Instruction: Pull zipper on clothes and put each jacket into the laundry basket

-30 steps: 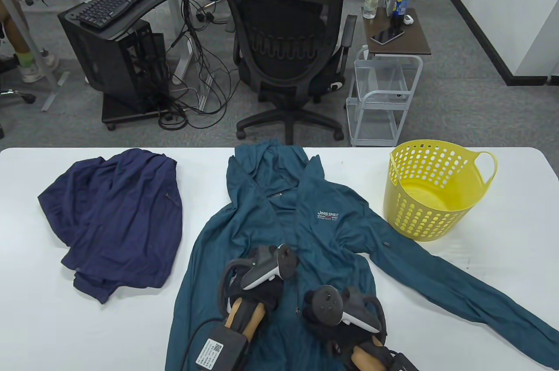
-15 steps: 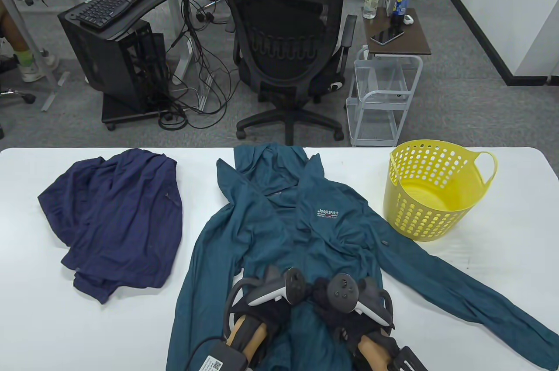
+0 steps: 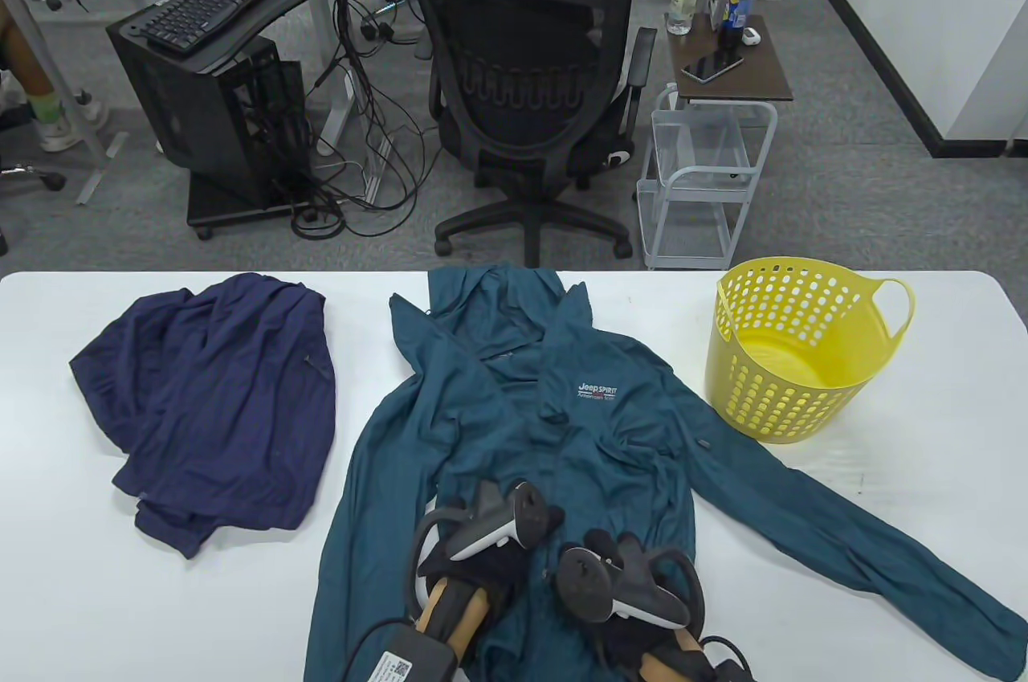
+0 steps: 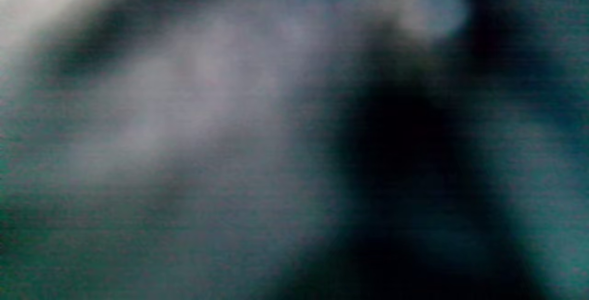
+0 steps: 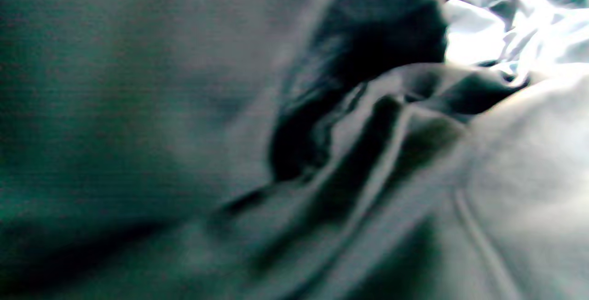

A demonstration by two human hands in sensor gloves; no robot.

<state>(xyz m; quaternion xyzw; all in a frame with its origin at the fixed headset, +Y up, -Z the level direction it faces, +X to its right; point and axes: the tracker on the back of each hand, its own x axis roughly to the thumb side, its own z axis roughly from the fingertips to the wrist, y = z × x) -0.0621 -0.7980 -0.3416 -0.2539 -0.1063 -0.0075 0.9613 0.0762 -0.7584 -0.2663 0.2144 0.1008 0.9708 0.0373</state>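
A long white bench (image 3: 96,618) carries everything. Spread across its middle lies a teal hooded zip jacket (image 3: 562,425) with a small chest logo, hood toward the far edge, one sleeve stretched out to the right. Left of it, apart, sits a crumpled navy blue jacket (image 3: 217,409). At the bench's far right stands an upright yellow perforated plastic laundry basket (image 3: 791,349), close to the teal jacket's shoulder. Both gloved hands rest low on the teal jacket's front, near each other: the left hand (image 3: 482,553) and the right hand (image 3: 622,581). Trackers cover the fingers, and both wrist views are blurred fabric, so their grip cannot be told.
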